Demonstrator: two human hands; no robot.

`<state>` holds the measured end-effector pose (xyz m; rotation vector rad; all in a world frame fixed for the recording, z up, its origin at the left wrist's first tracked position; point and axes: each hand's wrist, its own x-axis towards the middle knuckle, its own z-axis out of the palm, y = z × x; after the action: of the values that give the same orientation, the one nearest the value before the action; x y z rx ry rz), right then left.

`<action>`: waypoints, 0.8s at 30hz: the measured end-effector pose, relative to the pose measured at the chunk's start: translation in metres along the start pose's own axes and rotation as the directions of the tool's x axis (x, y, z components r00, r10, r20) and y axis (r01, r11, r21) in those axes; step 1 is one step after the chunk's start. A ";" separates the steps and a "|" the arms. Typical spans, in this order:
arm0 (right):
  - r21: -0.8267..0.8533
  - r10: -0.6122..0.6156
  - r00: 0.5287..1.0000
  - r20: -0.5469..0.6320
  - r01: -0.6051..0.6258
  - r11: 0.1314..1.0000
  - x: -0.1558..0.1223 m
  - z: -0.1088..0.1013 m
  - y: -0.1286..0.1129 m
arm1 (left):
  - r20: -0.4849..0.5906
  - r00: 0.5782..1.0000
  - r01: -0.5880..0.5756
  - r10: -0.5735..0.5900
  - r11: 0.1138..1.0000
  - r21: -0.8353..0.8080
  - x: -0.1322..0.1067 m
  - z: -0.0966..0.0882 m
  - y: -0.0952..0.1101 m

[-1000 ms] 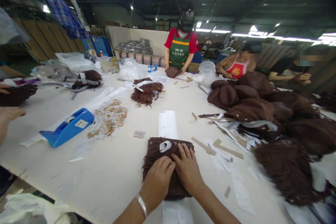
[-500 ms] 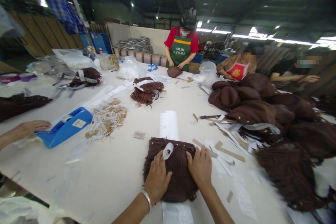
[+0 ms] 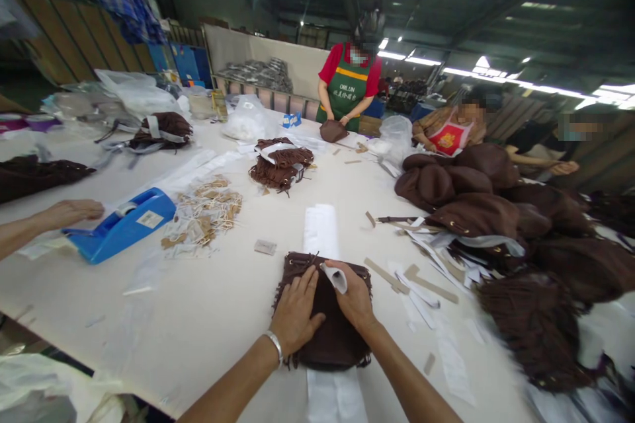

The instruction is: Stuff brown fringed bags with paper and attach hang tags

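Note:
A dark brown fringed bag (image 3: pixel 330 344) lies flat in front of me, small metal eyelets along its top edge. My left hand (image 3: pixel 297 310) rests flat on the bag's left side with fingers stretched out. A white paper wrap (image 3: pixel 337 277), rolled into a tube, stands near the bag's upper middle. My right hand (image 3: pixel 356 297) has its fingers closed round this wrap from the right; some fingertips are hidden. Beneath the bag runs a folded white sheet (image 3: pixel 320 231), showing above and below it.
A blue tape dispenser (image 3: pixel 124 225) stands left, with another person's hand (image 3: pixel 74 213) beside it. Nearby lies a heap of corded tags (image 3: pixel 208 211). Brown bags (image 3: pixel 476 211) pile up on the right, near paper strips (image 3: pixel 421 291). Two fringed bags (image 3: pixel 280 165) lie farther back.
My right hand has moved left from the bag's right edge and taken hold of the white paper wrap. My left hand stays on the bag. The other person's hand at the dispenser has curled.

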<state>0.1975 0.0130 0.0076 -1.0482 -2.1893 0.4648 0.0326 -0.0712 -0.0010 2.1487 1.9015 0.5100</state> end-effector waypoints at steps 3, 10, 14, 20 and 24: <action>-0.187 -0.100 0.981 0.166 0.130 0.974 -0.013 0.000 -0.003 | -0.043 0.998 0.049 -0.045 0.996 0.074 0.001 0.000 -0.006; -0.398 -0.073 0.945 0.318 0.203 0.895 -0.035 0.009 -0.004 | -0.089 0.995 0.073 -0.054 0.972 0.225 0.002 -0.026 0.003; -0.320 -0.069 0.947 0.315 0.175 0.931 -0.036 0.002 -0.001 | -0.124 0.983 -0.106 0.134 0.973 0.205 0.017 -0.024 0.016; -0.248 0.048 0.995 0.084 -0.026 0.968 -0.015 -0.023 0.012 | -0.136 0.947 -0.261 0.292 0.942 0.209 0.033 0.026 0.002; -0.391 0.151 0.983 0.107 -0.098 0.915 0.015 -0.024 0.017 | -0.126 0.955 -0.238 0.269 0.946 0.218 0.029 0.032 -0.002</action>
<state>0.2167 0.0359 0.0208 -1.4079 -2.4036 0.1630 0.0467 -0.0400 -0.0279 2.5770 1.8293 0.5681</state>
